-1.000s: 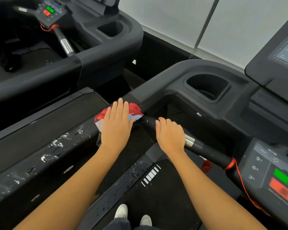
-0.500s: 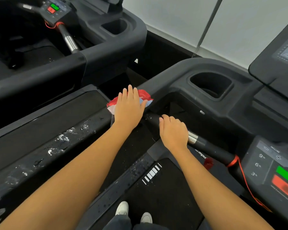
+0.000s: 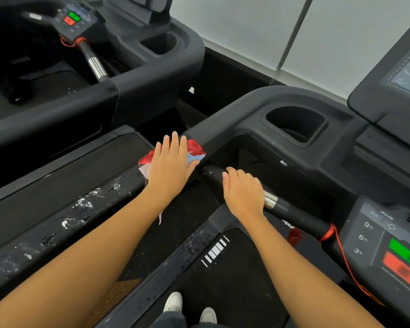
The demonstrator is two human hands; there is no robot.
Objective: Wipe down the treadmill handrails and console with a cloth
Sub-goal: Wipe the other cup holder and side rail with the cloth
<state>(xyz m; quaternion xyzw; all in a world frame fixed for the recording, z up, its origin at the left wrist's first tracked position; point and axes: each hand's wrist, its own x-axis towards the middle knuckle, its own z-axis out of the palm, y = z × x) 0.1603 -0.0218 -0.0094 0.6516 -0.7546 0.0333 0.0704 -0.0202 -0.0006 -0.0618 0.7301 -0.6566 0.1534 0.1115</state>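
- Pressing down flat in the head view, the left hand [image 3: 171, 166] lay on the cloth [image 3: 194, 147]. Its fingers [image 3: 175, 143] were straight, close together and released, clenching nothing.
- The cloth was red with light blue and white patches. It sat bunched under that palm at the far end of the left handrail [image 3: 64, 223], right where the rail met the dark console [image 3: 234, 114]. A thin strip of it hung down below the wrist.
- The handrail ran back toward the lower left, and its top carried white smears [image 3: 85, 204] and wet patches.
- The right hand [image 3: 244, 195] sat just beside the left one but apart from it. Its fingers curled over the black grip bar [image 3: 294, 214], grasping it, with a shiny metal band [image 3: 270, 201] at the heel of the hand.
- A red cord [image 3: 327, 233] was looped around the bar's far end and trailed down beside the control panel [image 3: 374, 233], which showed a green button [image 3: 402, 249] above a red button [image 3: 402, 268].
- An open cup holder [image 3: 294, 121] was sunk into the console beyond the hands, and a screen [image 3: 407, 74] stood at the right edge.
- White shoes [image 3: 173, 301] stood on the black belt [image 3: 234, 287] below.
- A second treadmill [image 3: 152, 74] stood to the left, before a pale wall [image 3: 246, 31].
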